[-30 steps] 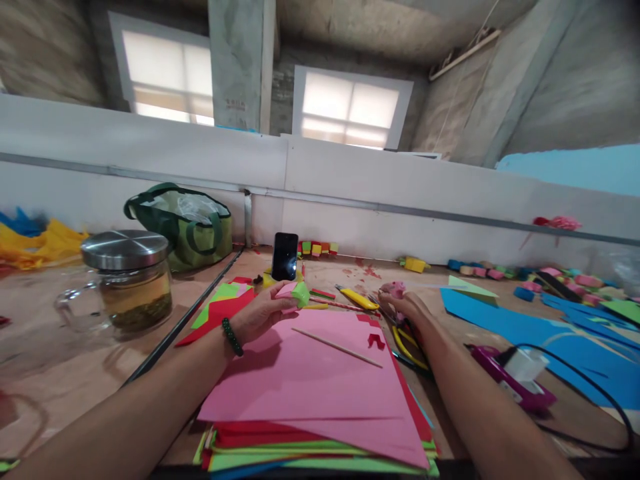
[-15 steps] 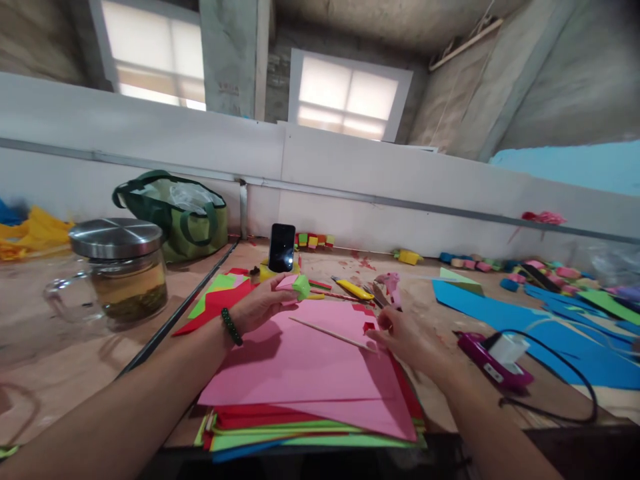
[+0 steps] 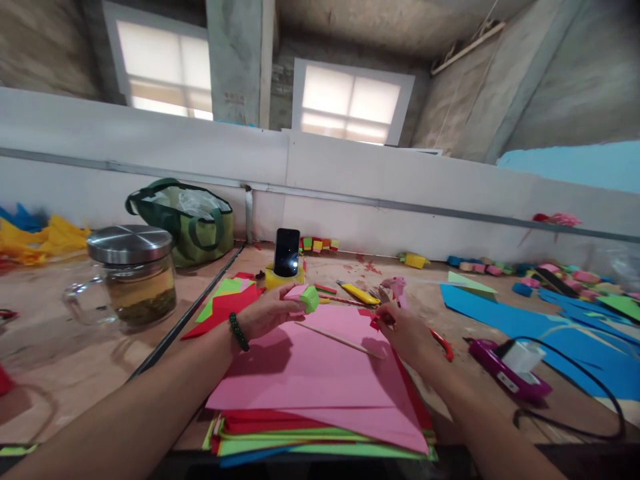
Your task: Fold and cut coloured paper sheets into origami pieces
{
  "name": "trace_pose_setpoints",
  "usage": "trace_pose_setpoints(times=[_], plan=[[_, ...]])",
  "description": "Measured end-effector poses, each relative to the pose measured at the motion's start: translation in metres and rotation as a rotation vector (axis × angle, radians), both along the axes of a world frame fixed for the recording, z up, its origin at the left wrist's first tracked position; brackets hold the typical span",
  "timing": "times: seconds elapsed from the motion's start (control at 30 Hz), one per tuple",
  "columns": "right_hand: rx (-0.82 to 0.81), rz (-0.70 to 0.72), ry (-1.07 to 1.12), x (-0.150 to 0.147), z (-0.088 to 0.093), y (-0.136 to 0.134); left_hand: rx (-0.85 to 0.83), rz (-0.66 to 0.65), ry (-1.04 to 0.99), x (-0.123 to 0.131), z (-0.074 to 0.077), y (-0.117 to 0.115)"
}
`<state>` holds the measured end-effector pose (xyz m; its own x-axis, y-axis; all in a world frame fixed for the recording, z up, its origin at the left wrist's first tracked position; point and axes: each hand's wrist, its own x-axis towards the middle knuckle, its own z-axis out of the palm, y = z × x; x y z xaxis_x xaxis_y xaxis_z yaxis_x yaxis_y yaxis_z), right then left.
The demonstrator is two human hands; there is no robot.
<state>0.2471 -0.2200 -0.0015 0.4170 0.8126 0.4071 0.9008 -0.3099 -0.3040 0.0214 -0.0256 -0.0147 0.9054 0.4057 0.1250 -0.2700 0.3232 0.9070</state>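
Observation:
My left hand (image 3: 265,312), with a dark beaded bracelet at its wrist, holds a small pink and green block (image 3: 306,298) above the paper stack. At the stack's upper right, my right hand (image 3: 406,331) has its fingers closed on a small red paper piece (image 3: 375,323). Pink sheets (image 3: 315,377) top the stack, with red, green and blue layers showing at the front edge. A thin wooden stick (image 3: 341,339) lies across the pink sheet between my hands. Beyond my right fingers are a yellow utility knife (image 3: 359,293) and a pink glue gun (image 3: 399,291).
A lidded glass tea mug (image 3: 140,287) and a green bag (image 3: 200,230) stand left. A phone (image 3: 287,253) leans in a yellow holder at the back. At right are a purple power strip (image 3: 507,380) with a black cable and blue sheets (image 3: 530,333). Small coloured blocks (image 3: 319,245) line the wall.
My right hand has moved slightly up at the stack's edge, with the red piece still at its fingertips. My left hand keeps the block. The whole view has shifted a little.

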Motion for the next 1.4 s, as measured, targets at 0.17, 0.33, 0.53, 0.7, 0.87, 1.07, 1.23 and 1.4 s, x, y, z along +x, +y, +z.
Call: trace_pose_setpoints(times=[0.17, 0.33, 0.53, 0.7, 0.87, 1.07, 1.23, 1.4], plan=[[0.206, 0.255, -0.054, -0.048, 0.04, 0.003, 0.014, -0.024, -0.005, -0.001, 0.002, -0.003], [0.385, 0.478, -0.11, -0.08, 0.043, 0.02, 0.044, -0.018, 0.018, -0.002, 0.003, -0.005], [0.397, 0.445, -0.015, -0.075, 0.022, 0.033, 0.159, 0.035, 0.062, 0.001, 0.002, -0.009], [0.399, 0.452, -0.025, -0.077, 0.02, 0.03, 0.323, 0.066, 0.146, 0.001, 0.006, -0.016], [0.358, 0.378, 0.017, -0.079, 0.015, 0.031, 0.375, 0.045, 0.148, 0.0, 0.006, -0.018], [0.328, 0.32, 0.022, -0.08, 0.014, 0.033, 0.359, 0.058, 0.159, 0.001, 0.005, -0.018], [0.322, 0.336, -0.008, -0.08, 0.012, 0.034, 0.41, 0.075, 0.156, 0.001, 0.008, -0.02], [0.33, 0.349, -0.04, -0.08, 0.01, 0.037, 0.399, 0.068, 0.166, 0.0, 0.008, -0.019]])
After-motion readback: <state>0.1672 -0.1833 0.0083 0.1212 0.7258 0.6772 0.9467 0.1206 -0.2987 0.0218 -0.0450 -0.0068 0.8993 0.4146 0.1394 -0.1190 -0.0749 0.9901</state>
